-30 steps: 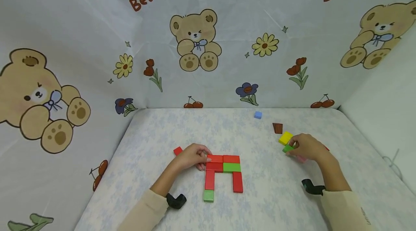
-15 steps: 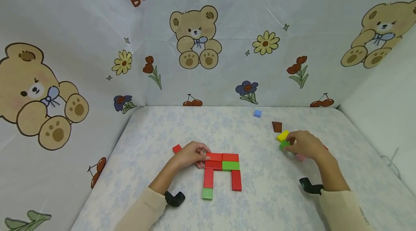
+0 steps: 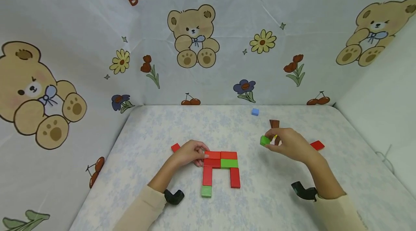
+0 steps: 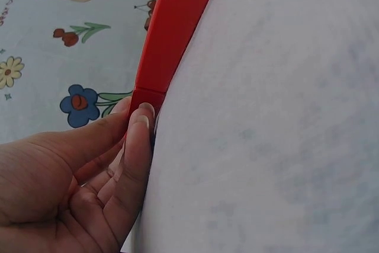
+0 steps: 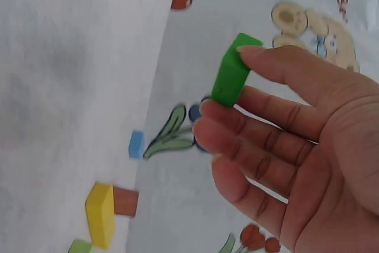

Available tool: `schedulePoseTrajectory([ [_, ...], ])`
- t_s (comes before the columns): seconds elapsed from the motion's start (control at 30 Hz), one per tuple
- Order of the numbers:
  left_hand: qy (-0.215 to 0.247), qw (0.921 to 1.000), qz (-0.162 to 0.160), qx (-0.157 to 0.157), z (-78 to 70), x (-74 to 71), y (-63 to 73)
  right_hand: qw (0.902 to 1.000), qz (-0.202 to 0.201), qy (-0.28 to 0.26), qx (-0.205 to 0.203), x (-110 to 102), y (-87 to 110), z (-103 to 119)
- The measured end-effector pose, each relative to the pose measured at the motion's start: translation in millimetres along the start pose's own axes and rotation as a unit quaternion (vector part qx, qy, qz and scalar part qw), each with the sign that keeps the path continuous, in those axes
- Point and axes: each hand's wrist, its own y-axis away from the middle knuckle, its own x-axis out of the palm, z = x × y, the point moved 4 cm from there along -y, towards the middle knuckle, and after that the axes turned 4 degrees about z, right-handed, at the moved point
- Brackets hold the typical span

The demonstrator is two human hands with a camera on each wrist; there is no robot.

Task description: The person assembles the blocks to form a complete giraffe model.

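Observation:
My right hand (image 3: 290, 144) pinches a small green block (image 3: 264, 140) between thumb and fingertips, up off the table. In the right wrist view that green block (image 5: 231, 75) stands slanted, its end under the thumb. My left hand (image 3: 191, 154) pinches the left end of a flat arrangement, thumb and fingers around the end of a red block (image 4: 140, 96). The arrangement has two rows: red blocks (image 3: 229, 155) at the back, a red block (image 3: 212, 163) beside a green block (image 3: 229, 163) in front. Two red legs (image 3: 207, 176) extend toward me, the left one ending in a light green block (image 3: 206, 191).
A blue block (image 3: 255, 112) lies at the back, a brown block (image 3: 274, 123) behind my right hand. The right wrist view shows a yellow block (image 5: 100, 214) near it. Single red blocks lie at right (image 3: 317, 145) and behind my left wrist (image 3: 175, 147).
My right hand has lifted the green block from beside the yellow one and carried it left. The red block at right has come into fuller view. My left hand stays at the arrangement.

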Motion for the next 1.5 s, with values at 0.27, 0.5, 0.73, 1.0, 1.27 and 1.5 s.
schedulePoseTrajectory([
  [0.27,-0.006,1.0,0.0,0.002,-0.1,-1.6,0.6,0.9987,0.038,0.013,-0.032,26.0,11.4,41.0],
  [0.5,-0.004,1.0,-0.001,0.003,-0.9,-2.3,-0.3,0.9959,0.058,0.042,-0.056,48.8,23.9,65.4],
  [0.73,-0.005,1.0,-0.002,-0.002,0.5,-3.6,-2.2,0.9915,0.076,0.043,-0.097,73.7,33.1,82.2],
  [1.0,-0.004,1.0,-0.001,-0.005,1.6,-2.5,-0.2,0.9878,0.101,0.037,-0.112,100.5,42.5,91.5],
  [1.27,0.003,0.9999,-0.001,-0.011,4.9,-1.7,1.3,0.9868,0.105,0.046,-0.115,116.3,48.6,92.8],
  [1.5,0.003,1.0,-0.001,-0.002,0.3,-2.0,-1.6,0.9893,0.107,0.05,-0.085,112.1,52.3,90.2],
])
